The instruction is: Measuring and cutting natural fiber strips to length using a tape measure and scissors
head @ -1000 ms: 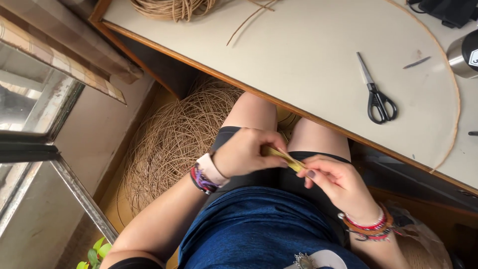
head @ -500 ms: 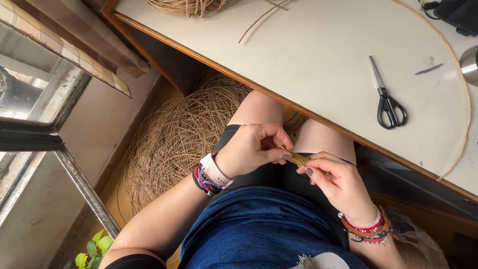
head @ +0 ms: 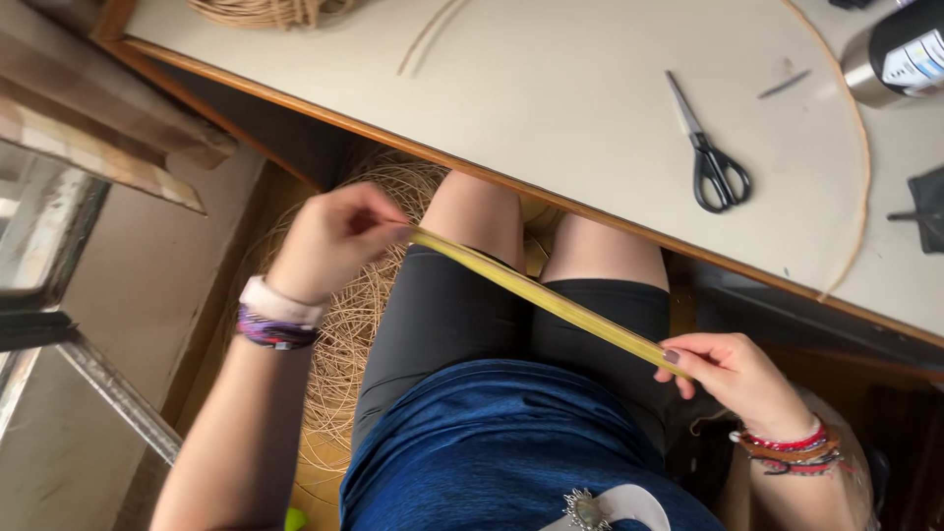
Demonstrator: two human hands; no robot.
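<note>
A yellow measuring tape (head: 536, 292) is stretched taut across my lap, above my thighs. My left hand (head: 334, 236) pinches its upper left end, raised over the floor beside my left knee. My right hand (head: 733, 374) pinches the lower right end, close to my right hip. Both wrists carry several bracelets, and the left one also a pale watch.
A pale table (head: 590, 88) with a wooden edge lies ahead, bearing black scissors (head: 710, 157), a long curved cane strand (head: 857, 157), a metal cup (head: 900, 54) and a coil of cane (head: 261, 10). A big tangle of cane (head: 349, 295) lies on the floor under it. A window frame stands left.
My hands were close together over my lap holding the bunched tape. They have moved apart, the left up and leftward, the right down and rightward, and the tape is now drawn out straight.
</note>
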